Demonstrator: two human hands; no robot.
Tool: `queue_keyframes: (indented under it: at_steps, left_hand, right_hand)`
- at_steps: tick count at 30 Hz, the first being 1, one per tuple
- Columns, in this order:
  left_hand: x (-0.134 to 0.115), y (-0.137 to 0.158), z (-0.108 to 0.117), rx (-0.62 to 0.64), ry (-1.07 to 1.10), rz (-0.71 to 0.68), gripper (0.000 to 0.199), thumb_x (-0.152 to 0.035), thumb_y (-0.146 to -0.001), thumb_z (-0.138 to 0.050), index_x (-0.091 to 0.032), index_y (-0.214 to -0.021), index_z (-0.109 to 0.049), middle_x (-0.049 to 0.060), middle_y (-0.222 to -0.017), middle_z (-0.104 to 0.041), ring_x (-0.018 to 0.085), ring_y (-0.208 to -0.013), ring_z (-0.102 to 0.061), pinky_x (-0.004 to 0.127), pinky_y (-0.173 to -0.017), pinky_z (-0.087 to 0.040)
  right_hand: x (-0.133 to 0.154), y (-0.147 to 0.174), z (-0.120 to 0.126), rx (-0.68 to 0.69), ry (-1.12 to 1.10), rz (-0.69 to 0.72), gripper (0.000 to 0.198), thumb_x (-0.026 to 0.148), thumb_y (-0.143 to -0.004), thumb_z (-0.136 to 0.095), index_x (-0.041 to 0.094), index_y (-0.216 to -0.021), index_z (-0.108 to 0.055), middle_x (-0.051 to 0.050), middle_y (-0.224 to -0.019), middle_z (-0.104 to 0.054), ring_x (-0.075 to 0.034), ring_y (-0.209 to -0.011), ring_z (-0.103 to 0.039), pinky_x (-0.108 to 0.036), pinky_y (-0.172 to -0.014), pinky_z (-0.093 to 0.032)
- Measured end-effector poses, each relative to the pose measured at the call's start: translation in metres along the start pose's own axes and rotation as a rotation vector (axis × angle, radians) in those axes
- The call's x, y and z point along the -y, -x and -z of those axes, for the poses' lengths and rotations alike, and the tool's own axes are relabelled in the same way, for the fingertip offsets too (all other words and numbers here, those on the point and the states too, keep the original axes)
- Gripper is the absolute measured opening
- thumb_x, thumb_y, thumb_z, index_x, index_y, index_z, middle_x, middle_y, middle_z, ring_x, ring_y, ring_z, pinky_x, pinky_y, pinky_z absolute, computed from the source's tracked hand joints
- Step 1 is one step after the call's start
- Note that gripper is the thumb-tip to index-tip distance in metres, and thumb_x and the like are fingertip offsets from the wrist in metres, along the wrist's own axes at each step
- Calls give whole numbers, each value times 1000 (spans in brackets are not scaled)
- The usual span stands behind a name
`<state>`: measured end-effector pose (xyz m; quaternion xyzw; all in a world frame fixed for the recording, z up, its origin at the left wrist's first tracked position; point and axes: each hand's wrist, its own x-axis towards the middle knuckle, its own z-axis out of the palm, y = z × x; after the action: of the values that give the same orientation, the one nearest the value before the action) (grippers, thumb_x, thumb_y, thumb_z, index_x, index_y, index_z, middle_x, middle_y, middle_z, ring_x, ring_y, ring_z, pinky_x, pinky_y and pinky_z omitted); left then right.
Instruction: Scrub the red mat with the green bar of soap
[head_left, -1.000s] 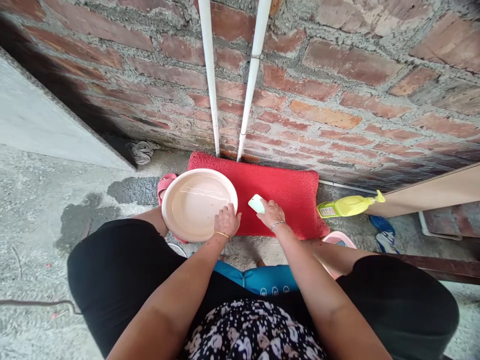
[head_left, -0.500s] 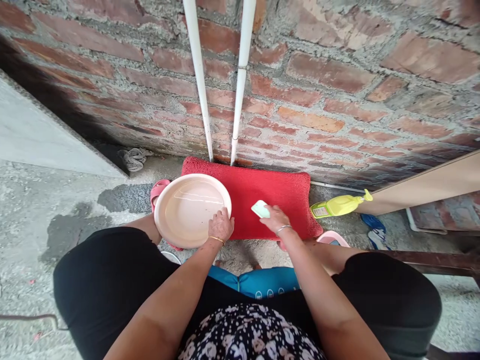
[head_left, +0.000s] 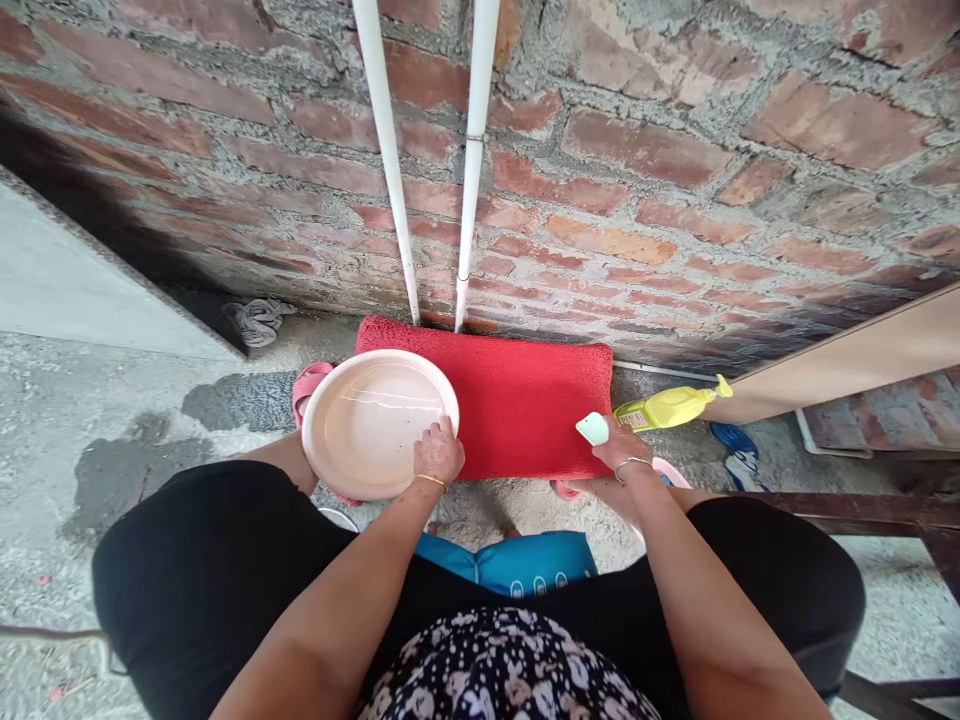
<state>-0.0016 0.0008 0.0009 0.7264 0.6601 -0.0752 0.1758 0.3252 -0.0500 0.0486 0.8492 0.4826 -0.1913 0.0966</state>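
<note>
A pale pink basin with some water in it rests on the left part of a red cloth-covered surface. My left hand grips the basin's right rim, fingers curled over the edge. Over the right end of the red surface, my right hand is closed around a flat, pale green object with rounded corners. Its rest is hidden by the fingers, and I cannot tell its kind. Just past that hand a yellow pump bottle lies tilted at the surface's right edge.
Behind the red surface stands a brick wall with two white pipes. A pink container is partly hidden behind my right arm. A grey rag lies on the floor at left; blue-and-white footwear lies at right. Blue fabric shows between my legs.
My right hand has moved right with the pale green object, from the middle of the red surface to its right end. My left hand remains on the basin rim. The view has shifted slightly.
</note>
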Motion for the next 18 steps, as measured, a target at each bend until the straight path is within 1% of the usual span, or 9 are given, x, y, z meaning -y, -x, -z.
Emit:
queue_keyframes:
  at_steps: [2, 5, 8, 10, 11, 12, 14, 16, 18]
  left_hand:
    - [1, 0, 1, 3, 5, 1, 44, -29, -82, -41, -13, -123, -40, 14, -105, -56, 24, -96, -55, 36, -77, -44]
    - [2, 0, 1, 2, 18, -4, 42, -29, -82, -41, -14, -121, -41, 13, -106, -56, 24, -97, -55, 36, -78, -44]
    - [3, 0, 2, 13, 22, -2, 41, -29, -83, -41, -14, -121, -41, 13, -105, -56, 24, -97, -55, 36, -78, -44]
    - [3, 0, 2, 12, 20, -1, 39, -28, -83, -40, -15, -120, -41, 13, -105, -56, 23, -98, -55, 35, -77, -44]
    - [3, -1, 2, 9, 18, -1, 38, -28, -83, -39, -15, -119, -41, 13, -105, -56, 23, -98, -55, 35, -77, -44]
    - [3, -1, 2, 7, 17, -1, 38, -28, -83, -39, -15, -119, -40, 13, -105, -56, 23, -98, -55, 35, -77, -44]
    - [2, -2, 2, 13, 15, -4, 39, -29, -83, -39, -15, -119, -40, 14, -106, -56, 24, -98, -55, 35, -77, -44]
    - [2, -2, 2, 20, 13, -5, 40, -29, -83, -39, -14, -119, -40, 14, -106, -56, 24, -97, -55, 37, -76, -45]
    - [2, -2, 2, 23, 13, -3, 41, -29, -82, -39, -13, -120, -40, 14, -106, -56, 25, -96, -55, 37, -76, -45]
  right_hand:
    - [10, 10, -10, -12, -109, -21, 65, 39, -69, -65, 25, -128, -41, -7, -113, -55, -23, -99, -55, -30, -77, -42]
    - [65, 31, -37, 18, -155, 5, 71, 45, -70, -63, 24, -132, -35, -7, -117, -53, -21, -97, -56, -30, -77, -42]
    - [130, 53, -67, 30, -53, 290, 75, 39, -68, -63, 19, -134, -35, -11, -116, -54, -24, -99, -53, -33, -84, -38]
    - [158, 63, -81, -12, 23, 447, 72, 35, -69, -61, 17, -135, -36, -12, -117, -54, -26, -105, -49, -37, -92, -32]
    - [165, 66, -84, -28, 51, 485, 71, 34, -70, -61, 16, -134, -37, -13, -117, -54, -26, -107, -47, -38, -94, -30]
    - [166, 66, -85, -38, 70, 490, 70, 32, -70, -60, 16, -134, -38, -13, -117, -54, -26, -108, -47, -39, -94, -29]
    - [152, 60, -82, -45, 94, 426, 68, 31, -68, -61, 16, -131, -41, -14, -117, -55, -26, -106, -48, -38, -92, -30]
    - [121, 49, -74, -34, 101, 277, 66, 32, -66, -63, 15, -126, -45, -14, -116, -56, -26, -104, -50, -38, -89, -33]
    - [80, 37, -65, 22, 58, 58, 62, 36, -65, -64, 14, -120, -49, -14, -113, -57, -26, -101, -54, -36, -84, -38]
